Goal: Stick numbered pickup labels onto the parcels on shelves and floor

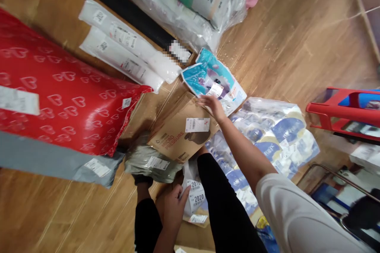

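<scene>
My left hand (175, 206), low between my legs, pinches a strip of white printed labels (196, 197); two of them read 2020 and, less clearly, 2019. My right hand (212, 106) reaches in from the right and lies with fingers stretched out at the upper edge of a brown cardboard box (170, 132). That box carries the words "MICRO PRESSURE", a pan picture and a white sticker. Just beyond the hand is a teal and purple plastic pouch (218, 81) with a sticker. A grey-green wrapped parcel (154, 162) sits against the box's near side.
Left of me lie a big red heart-print parcel (71, 99) and a grey parcel (59, 158). White wrapped tubes (124, 47) and a long black package (118, 4) lie ahead. Plastic-wrapped roll packs (267, 134) are at right, near a red stool (341, 108).
</scene>
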Demonstrator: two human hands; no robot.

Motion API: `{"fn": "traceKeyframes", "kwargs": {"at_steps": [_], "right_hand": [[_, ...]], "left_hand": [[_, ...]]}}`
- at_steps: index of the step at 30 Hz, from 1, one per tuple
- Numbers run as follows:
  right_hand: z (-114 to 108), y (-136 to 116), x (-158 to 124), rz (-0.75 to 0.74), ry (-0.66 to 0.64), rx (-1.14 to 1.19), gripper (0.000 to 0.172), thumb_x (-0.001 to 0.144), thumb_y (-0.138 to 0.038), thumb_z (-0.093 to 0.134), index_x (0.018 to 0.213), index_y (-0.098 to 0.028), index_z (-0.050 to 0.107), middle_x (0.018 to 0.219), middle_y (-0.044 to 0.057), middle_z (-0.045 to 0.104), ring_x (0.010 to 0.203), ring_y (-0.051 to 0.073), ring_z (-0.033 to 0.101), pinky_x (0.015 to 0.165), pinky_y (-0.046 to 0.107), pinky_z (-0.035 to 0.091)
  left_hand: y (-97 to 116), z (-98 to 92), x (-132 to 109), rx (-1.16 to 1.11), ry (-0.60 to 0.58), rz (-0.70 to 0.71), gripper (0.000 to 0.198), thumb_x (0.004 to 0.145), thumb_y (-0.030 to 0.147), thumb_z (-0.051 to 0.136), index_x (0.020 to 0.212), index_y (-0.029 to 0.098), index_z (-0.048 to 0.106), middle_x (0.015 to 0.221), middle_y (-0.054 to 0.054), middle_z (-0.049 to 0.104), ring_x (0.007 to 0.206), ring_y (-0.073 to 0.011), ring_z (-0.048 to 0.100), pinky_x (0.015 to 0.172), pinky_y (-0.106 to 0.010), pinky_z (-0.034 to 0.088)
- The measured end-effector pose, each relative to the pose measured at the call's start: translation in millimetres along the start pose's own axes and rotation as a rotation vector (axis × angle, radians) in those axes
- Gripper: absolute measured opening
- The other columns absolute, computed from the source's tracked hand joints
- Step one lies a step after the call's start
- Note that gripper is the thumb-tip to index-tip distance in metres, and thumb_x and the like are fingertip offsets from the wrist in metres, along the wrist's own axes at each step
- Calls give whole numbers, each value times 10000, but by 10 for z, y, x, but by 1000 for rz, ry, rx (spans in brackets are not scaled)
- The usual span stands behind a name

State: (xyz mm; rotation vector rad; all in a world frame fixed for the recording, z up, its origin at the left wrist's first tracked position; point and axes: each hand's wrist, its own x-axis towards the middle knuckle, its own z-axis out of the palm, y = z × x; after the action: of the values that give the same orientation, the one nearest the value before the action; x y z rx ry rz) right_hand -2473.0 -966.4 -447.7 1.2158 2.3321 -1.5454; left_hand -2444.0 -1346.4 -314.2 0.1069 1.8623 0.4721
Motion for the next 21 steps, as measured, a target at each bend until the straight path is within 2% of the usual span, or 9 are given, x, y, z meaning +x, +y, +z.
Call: {"fn": "traceKeyframes", "kwargs": {"at_steps": [3,4,5,7,8,11,15,18,21], "right_hand": [[89,-464,-555,45,184,232,582,984,-571,229,1261,-189,570,1108,120,692,932,218,652,854,411,529],[159,-669,-849,58,151,306,529,948,-597,361,1189,-202,616,1048,103,704,896,213,653,829,392,538],[247,-889,-1184,51,-31,374,470,896,-598,492,1122,-219,655,1002,78,710,890,207,654,809,367,544],[459,-1335,-1899,-8,-589,485,416,877,-536,571,1171,-253,653,1008,45,712,883,189,657,774,332,549],[575,-1541,-2237,-26,-734,489,418,857,-496,622,1198,-254,644,1049,47,704,912,190,653,796,330,542],[909,-2039,-3020,61,-603,433,345,892,-407,600,1189,-237,644,1073,64,682,952,186,630,842,331,512],[1228,-2622,-3748,199,-421,508,263,856,-399,651,1052,-225,670,937,48,676,868,190,622,789,326,506],[1473,-3171,-4484,252,-237,580,184,822,-410,692,868,-232,682,824,29,657,784,185,604,727,314,489],[1810,-3712,-5309,304,-60,542,181,787,-426,722,836,-256,689,809,38,662,764,205,603,691,325,478]], "left_hand": [[8,-153,-171,-151,62,7,406,839,566,559,729,177,599,627,30,513,636,-122,491,620,-212,393],[11,-220,-252,-214,80,5,392,840,557,568,807,174,646,672,14,581,666,-133,536,646,-216,421],[13,-295,-343,-272,100,6,383,843,543,576,871,173,669,723,-2,633,700,-144,573,672,-221,442],[4,-458,-552,-343,153,29,355,857,511,575,884,171,672,762,-15,668,721,-150,601,690,-224,457],[-11,-549,-665,-359,175,62,331,872,489,564,855,172,661,762,-15,666,719,-148,600,688,-223,456],[-113,-880,-1020,-346,204,218,295,914,407,518,748,181,608,746,-13,623,711,-138,577,686,-224,445],[-393,-1520,-1604,-243,165,443,279,924,360,507,734,187,613,756,-24,622,735,-144,588,712,-236,452],[-717,-2061,-2223,-133,42,581,195,856,378,624,872,195,689,836,-38,705,783,-161,640,737,-242,475],[-1136,-2513,-2887,36,-117,663,198,865,382,617,850,215,721,769,-15,729,702,-145,649,668,-229,455]]}}
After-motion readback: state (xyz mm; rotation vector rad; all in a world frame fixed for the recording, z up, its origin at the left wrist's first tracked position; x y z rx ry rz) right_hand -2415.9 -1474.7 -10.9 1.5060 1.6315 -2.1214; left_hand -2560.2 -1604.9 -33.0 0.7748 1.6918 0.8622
